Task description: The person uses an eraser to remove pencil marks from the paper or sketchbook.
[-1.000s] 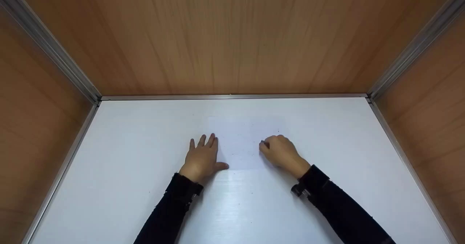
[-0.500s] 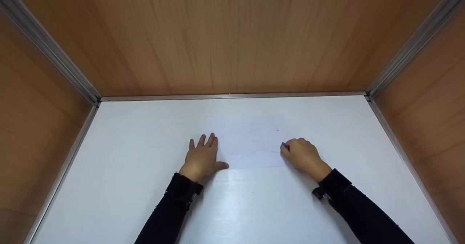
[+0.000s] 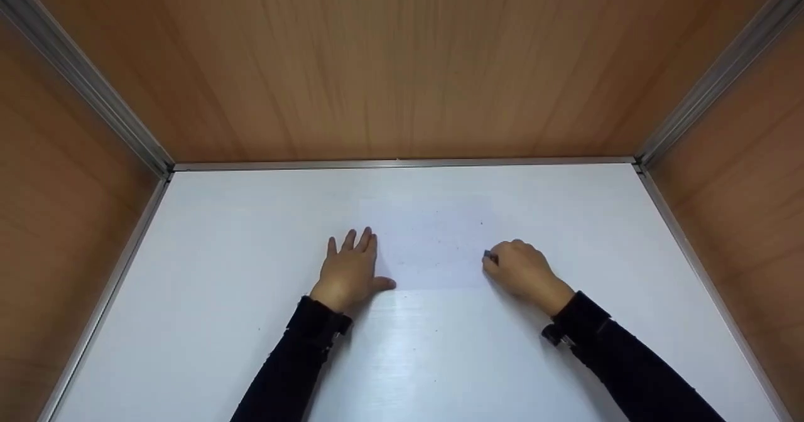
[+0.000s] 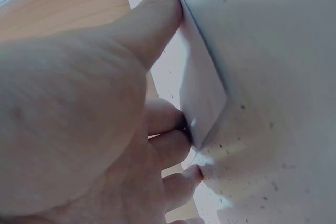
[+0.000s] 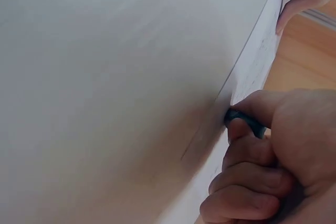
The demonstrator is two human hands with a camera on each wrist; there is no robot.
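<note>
A white sheet of paper (image 3: 430, 246) lies flat in the middle of the white counter (image 3: 207, 265). The left hand (image 3: 348, 271) rests flat at the paper's 9 o'clock edge, fingers straight, its grip apart, the thumb touching the near corner. At the 3 o'clock edge the right hand (image 3: 524, 268) has its grip curled tight on a small dark eraser (image 3: 490, 257), which touches the paper. Brown wood walls (image 3: 402, 64) stand around the counter on three sides.
</note>
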